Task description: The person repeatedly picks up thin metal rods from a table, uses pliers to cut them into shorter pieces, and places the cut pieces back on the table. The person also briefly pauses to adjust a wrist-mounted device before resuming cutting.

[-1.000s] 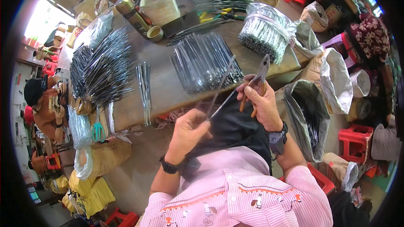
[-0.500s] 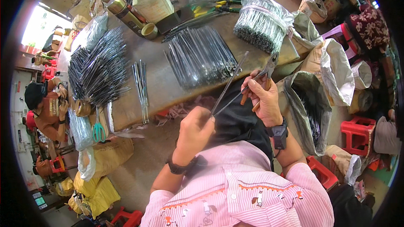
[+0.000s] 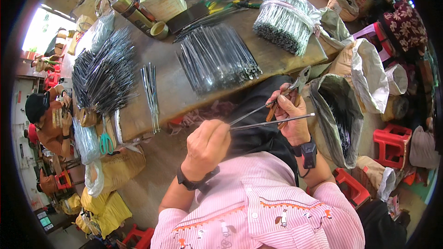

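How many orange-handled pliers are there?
1: the orange-handled pliers are in the person's right hand, in front of the worktable. More could be hidden among the piles or in the sacks.

The left hand (image 3: 208,145) grips two thin metallic strips (image 3: 258,123); one slants up to the fingers of the right hand (image 3: 294,117), the other reaches across that hand. The right hand also holds brown-handled pliers (image 3: 302,80), jaws pointing away from the body. On the table (image 3: 168,83) lie a dense row of strips (image 3: 216,60) (a small cluster (image 3: 151,94) lies apart, to its left) and a plastic-wrapped bundle (image 3: 282,25).
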### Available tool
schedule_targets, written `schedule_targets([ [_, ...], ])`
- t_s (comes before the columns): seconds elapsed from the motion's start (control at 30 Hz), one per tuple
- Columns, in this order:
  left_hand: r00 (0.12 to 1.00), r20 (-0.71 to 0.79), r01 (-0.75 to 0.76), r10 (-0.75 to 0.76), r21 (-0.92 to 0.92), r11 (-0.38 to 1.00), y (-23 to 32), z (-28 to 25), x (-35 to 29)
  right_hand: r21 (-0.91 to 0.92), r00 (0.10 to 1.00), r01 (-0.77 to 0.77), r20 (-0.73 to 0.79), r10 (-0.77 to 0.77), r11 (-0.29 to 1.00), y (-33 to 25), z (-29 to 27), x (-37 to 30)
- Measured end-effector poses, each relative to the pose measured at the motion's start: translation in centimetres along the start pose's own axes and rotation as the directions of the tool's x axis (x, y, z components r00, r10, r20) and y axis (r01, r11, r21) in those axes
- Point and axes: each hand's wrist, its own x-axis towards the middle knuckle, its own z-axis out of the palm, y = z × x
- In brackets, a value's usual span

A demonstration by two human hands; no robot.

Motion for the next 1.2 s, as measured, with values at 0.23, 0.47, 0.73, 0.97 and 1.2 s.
schedule_targets([
  [0.23,0.997,0.007,-0.082,0.082,0.004,0.997,-0.1,-0.2,0.0,0.030,0.997,-0.058,-0.053,0.059,0.998,0.7,-0.6,-0.8],
  [0.47,0.999,0.044,0.006,-0.004,-0.051,0.999,0.1,0.0,-0.5,0.007,0.995,-0.075,-0.060,0.075,0.997,0.8,-1.2,-1.0],
  [0.73,0.924,0.042,0.379,-0.380,-0.227,0.897,1.3,0.7,-1.2,-0.023,0.992,-0.074,-0.105,0.072,0.997,1.1,-1.0,-1.1],
  [0.97,0.667,0.280,0.731,-0.690,-0.424,0.534,0.8,0.6,-1.3,-0.046,0.989,-0.090,-0.119,0.084,0.995,1.1,-1.0,-1.0],
  [1.2,0.679,0.264,0.712,-0.686,-0.463,0.527,0.9,1.3,-1.3,0.054,0.993,-0.068,-0.096,0.073,0.996,1.0,-0.7,-0.9],
])
